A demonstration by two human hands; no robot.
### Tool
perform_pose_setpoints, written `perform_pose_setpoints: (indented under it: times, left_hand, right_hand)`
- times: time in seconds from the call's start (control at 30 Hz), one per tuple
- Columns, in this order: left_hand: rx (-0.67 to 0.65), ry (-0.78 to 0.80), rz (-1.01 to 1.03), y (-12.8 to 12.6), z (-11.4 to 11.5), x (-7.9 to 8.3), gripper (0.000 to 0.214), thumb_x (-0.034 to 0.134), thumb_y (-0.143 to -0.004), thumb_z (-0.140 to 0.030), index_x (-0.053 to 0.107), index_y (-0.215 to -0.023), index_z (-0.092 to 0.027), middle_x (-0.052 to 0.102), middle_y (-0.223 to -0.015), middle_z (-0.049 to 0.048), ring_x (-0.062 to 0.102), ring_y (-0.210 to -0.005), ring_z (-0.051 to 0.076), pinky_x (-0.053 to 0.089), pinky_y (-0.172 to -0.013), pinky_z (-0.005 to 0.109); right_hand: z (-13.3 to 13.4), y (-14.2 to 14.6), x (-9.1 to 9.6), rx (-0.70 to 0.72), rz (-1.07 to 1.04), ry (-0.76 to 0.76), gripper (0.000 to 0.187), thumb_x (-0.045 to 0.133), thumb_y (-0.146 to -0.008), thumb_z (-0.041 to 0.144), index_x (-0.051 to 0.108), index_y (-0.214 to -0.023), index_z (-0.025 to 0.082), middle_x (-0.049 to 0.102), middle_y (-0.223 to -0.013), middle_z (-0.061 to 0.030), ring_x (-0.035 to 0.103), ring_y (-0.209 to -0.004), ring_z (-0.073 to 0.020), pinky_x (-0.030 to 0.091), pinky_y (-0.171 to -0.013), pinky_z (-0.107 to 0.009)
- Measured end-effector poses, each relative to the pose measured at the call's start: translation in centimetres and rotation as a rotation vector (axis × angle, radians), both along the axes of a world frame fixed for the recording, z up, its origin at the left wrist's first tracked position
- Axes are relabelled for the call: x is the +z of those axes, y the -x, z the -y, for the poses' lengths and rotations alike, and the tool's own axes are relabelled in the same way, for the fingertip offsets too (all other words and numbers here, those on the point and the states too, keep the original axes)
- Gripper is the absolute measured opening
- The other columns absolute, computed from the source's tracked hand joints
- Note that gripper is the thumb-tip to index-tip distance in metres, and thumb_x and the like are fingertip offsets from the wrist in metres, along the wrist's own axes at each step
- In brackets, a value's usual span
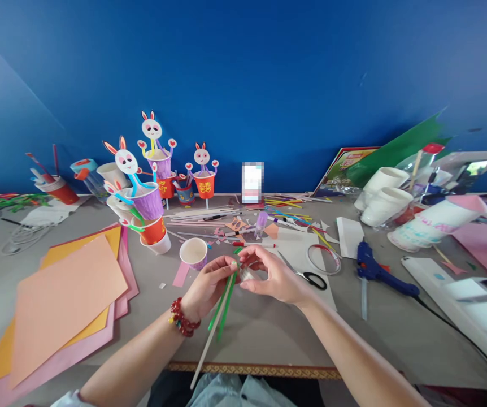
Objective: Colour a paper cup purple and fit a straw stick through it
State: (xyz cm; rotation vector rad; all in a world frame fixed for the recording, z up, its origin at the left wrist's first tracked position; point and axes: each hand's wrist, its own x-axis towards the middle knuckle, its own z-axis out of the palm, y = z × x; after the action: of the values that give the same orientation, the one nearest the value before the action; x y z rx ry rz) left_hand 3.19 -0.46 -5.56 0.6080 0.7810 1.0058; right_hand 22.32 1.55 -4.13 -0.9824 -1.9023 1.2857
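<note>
Green strips (225, 311) and a pale stick (204, 359), pinched near their upper ends in the left hand (207, 282), thumb against fingers, over the near middle of the grey table (277, 345). Strips fanned slightly downward; stick slanting longer, its lower end past the patterned table edge (264, 370) in view. Right hand (275, 277) close beside the upper ends, thumb and fingers curved around something whitish and clear, too blurred to name; impossible to tell whether gripped. On the left wrist, a red bead bracelet (184, 319).

Just beyond the left hand, a paper cup (193, 250), upright, near a pink strip (181, 275). Just beyond the right, black-handled scissors (315, 281) and a tape roll (326, 272) on white paper. Farther right, a blue glue gun (383, 275) with its cord trailing toward the near edge. Well to the left, overlapping sheets (68, 305) in peach, orange and pink. Behind, cup rabbits (127, 162), a red pen (254, 245) and white cups (386, 204); at the back, a blue wall (243, 73).
</note>
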Motion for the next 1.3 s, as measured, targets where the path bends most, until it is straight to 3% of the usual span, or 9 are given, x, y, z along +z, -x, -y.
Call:
perform_pose_setpoints:
  times: [0.23,0.4,0.63,0.93,1.0,1.07,1.17,1.23,1.3]
  left_hand:
    - [0.053,0.013,-0.027,0.4,-0.1,-0.3,0.021,0.084,-0.067,-0.028,0.068,-0.073,-0.015,0.059,-0.068,-0.0012,0.051,-0.062,0.009,0.038,-0.061,0.02]
    - [0.0,-0.008,-0.066,0.5,-0.2,-0.3,0.025,0.085,-0.068,-0.03,0.071,-0.079,-0.013,0.06,-0.071,-0.0001,0.05,-0.064,0.007,0.038,-0.062,0.018]
    - [0.066,-0.001,-0.03,0.5,-0.4,-0.9,0.024,0.088,-0.065,-0.028,0.07,-0.072,-0.013,0.057,-0.067,-0.0012,0.047,-0.061,0.006,0.036,-0.058,0.017]
    - [-0.078,0.037,-0.098,1.1,-0.6,-0.9,0.023,0.087,-0.066,-0.027,0.071,-0.08,-0.015,0.061,-0.069,-0.0017,0.051,-0.061,0.006,0.039,-0.057,0.017]
    - [-0.07,0.05,-0.103,1.1,-0.6,-1.0,0.024,0.086,-0.067,-0.027,0.07,-0.08,-0.016,0.06,-0.069,-0.0022,0.051,-0.059,0.006,0.039,-0.055,0.017]
    - [-0.051,0.073,-0.093,1.0,-0.5,-1.0,0.025,0.086,-0.067,-0.029,0.069,-0.079,-0.016,0.061,-0.071,-0.0023,0.053,-0.059,0.006,0.04,-0.054,0.016]
    - [-0.04,0.082,-0.087,0.9,-0.4,-1.0,0.026,0.086,-0.068,-0.029,0.067,-0.08,-0.017,0.063,-0.074,-0.0015,0.059,-0.064,0.008,0.044,-0.056,0.017]
    - [-0.042,0.05,-0.095,0.8,-0.2,-0.9,0.025,0.084,-0.07,-0.03,0.066,-0.08,-0.016,0.066,-0.084,0.0005,0.063,-0.069,0.01,0.047,-0.059,0.018]
    - [-0.045,0.012,-0.117,0.7,0.0,-0.8,0.024,0.082,-0.073,-0.032,0.065,-0.081,-0.016,0.067,-0.103,0.0033,0.066,-0.074,0.011,0.051,-0.062,0.02]
  right_hand:
    - [0.1,0.2,-0.1,-0.001,-0.038,0.004,0.042,0.075,-0.076,0.02,0.055,-0.112,0.024,0.063,-0.113,-0.0046,0.062,-0.104,-0.0204,0.051,-0.092,-0.035]
    - [-0.2,0.1,-0.4,0.003,-0.072,0.011,0.036,0.073,-0.078,0.02,0.056,-0.11,0.023,0.061,-0.112,-0.0054,0.063,-0.103,-0.0197,0.052,-0.091,-0.035]
    - [-0.6,-0.1,-0.4,0.048,-0.096,0.04,0.038,0.074,-0.078,0.024,0.056,-0.111,0.022,0.061,-0.113,-0.0068,0.062,-0.108,-0.0212,0.05,-0.098,-0.038]
    - [-1.1,-0.7,-0.7,0.129,-0.071,0.157,0.038,0.071,-0.082,0.028,0.057,-0.115,0.02,0.064,-0.117,-0.0075,0.064,-0.109,-0.0219,0.052,-0.094,-0.037]
    - [-1.4,-1.5,-0.2,0.142,0.004,0.116,0.039,0.072,-0.081,0.031,0.059,-0.116,0.02,0.065,-0.119,-0.0078,0.063,-0.112,-0.023,0.05,-0.097,-0.038]
    - [-1.4,-2.9,0.8,0.058,0.081,0.025,0.036,0.071,-0.083,0.036,0.062,-0.114,0.021,0.066,-0.119,-0.0076,0.063,-0.112,-0.0232,0.049,-0.098,-0.038]
    - [-0.3,-5.8,2.5,-0.198,0.17,-0.071,0.027,0.058,-0.092,0.044,0.063,-0.107,0.022,0.07,-0.104,-0.0058,0.068,-0.092,-0.02,0.053,-0.08,-0.032]
    - [1.1,-7.7,2.9,-0.376,0.369,-0.151,0.026,0.056,-0.092,0.048,0.064,-0.094,0.023,0.071,-0.086,-0.0023,0.066,-0.07,-0.0167,0.05,-0.065,-0.028]
    - [2.7,-9.4,2.3,-0.512,0.683,-0.206,0.024,0.06,-0.089,0.048,0.063,-0.087,0.024,0.069,-0.076,-0.0011,0.064,-0.062,-0.0176,0.044,-0.056,-0.027]
